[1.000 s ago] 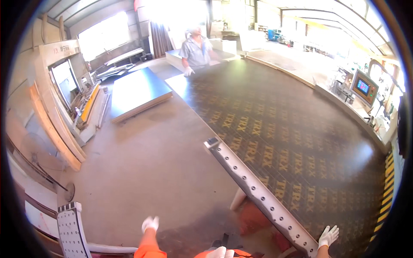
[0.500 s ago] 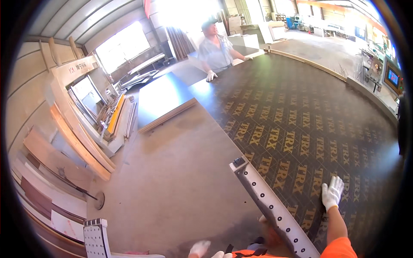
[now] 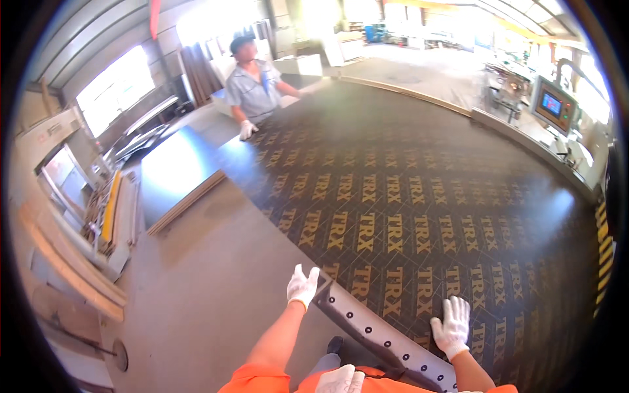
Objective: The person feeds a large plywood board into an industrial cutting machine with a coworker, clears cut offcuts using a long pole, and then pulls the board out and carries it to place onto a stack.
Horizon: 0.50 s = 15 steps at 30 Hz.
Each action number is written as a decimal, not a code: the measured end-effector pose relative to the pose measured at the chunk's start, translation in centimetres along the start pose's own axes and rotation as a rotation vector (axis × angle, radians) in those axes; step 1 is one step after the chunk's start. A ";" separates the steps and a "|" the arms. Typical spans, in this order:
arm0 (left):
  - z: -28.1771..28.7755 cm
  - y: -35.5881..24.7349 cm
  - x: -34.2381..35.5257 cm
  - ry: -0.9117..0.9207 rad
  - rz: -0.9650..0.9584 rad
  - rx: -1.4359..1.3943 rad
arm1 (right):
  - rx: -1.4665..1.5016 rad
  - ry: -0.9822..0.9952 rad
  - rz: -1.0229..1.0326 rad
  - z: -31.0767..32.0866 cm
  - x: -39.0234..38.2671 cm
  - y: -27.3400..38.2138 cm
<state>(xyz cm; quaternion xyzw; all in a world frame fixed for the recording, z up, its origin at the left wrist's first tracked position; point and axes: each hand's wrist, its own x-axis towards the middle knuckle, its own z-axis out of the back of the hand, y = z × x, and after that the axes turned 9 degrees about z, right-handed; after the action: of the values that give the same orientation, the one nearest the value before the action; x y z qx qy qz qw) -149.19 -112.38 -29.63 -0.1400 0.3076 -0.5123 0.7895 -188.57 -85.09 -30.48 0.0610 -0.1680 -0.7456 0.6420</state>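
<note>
A large dark board [image 3: 419, 157], printed with rows of gold lettering, lies flat across the work table. My right hand [image 3: 452, 326], in a white knit glove, rests palm down on its near part with the fingers stretched. At the board's left edge, beside the end of a grey metal rail [image 3: 388, 343] dotted with black round inserts, is my gloved left hand [image 3: 303, 285]. Its thumb and fingers are apart and hold nothing; whether it touches the edge I cannot tell. Something white like a glove [image 3: 341, 380] shows at my waist.
Across the board a co-worker [image 3: 254, 88] in a grey shirt has one gloved hand on its far left edge. A stack of panels [image 3: 180, 173] stands to the left. A control screen [image 3: 553, 108] and yellow-black striping [image 3: 603, 262] are at the right.
My left hand has come up from the lower edge to the rail's end. The view has swung right, shifting the scene leftward. My right hand stays flat on the board.
</note>
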 end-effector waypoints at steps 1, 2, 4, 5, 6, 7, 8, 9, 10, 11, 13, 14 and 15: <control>-0.5 -1.2 1.6 -0.006 -0.005 0.043 | -0.031 -0.054 -0.080 0.6 -1.7 -0.6; -1.1 -2.3 2.8 -0.015 -0.011 0.084 | -0.086 -0.043 -0.236 1.0 -3.6 -1.1; -2.3 -3.6 4.4 0.021 0.037 0.059 | -0.158 -0.073 -0.477 1.6 -6.5 -2.2; -2.9 -3.8 4.9 0.044 0.102 0.033 | -0.165 -0.082 -0.617 1.9 -7.8 -2.5; -3.3 -3.7 5.2 0.038 0.092 0.038 | -0.191 -0.076 -0.723 1.9 -8.6 -2.9; -3.6 -3.5 5.5 0.053 0.081 0.026 | -0.214 -0.086 -0.795 1.9 -9.2 -3.1; -3.9 -3.3 5.8 0.042 0.061 0.016 | -0.226 -0.096 -0.784 1.9 -9.5 -3.3; -4.1 -3.0 6.1 0.049 0.061 0.016 | -0.228 -0.095 -0.810 1.9 -9.6 -3.3; -4.3 -2.6 6.3 0.062 0.053 0.022 | -0.233 -0.098 -0.824 1.8 -9.5 -3.3; -4.4 -2.4 6.6 0.073 0.042 0.023 | -0.206 -0.116 -0.829 1.7 -9.4 -3.3; -4.8 -2.2 7.0 0.043 0.029 0.019 | -0.202 -0.117 -0.866 1.7 -9.1 -3.2; -4.9 -2.2 7.1 0.034 0.068 0.039 | -0.193 -0.125 -0.879 1.7 -9.0 -3.1; -5.0 -2.3 7.2 0.037 0.100 0.064 | -0.191 -0.125 -0.888 1.7 -8.9 -3.1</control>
<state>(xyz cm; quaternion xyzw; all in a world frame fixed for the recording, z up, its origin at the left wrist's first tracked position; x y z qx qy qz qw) -151.91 -119.34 -34.71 -0.0898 0.3122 -0.4843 0.8123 -190.51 -75.70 -31.01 0.0227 -0.0946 -0.9629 0.2518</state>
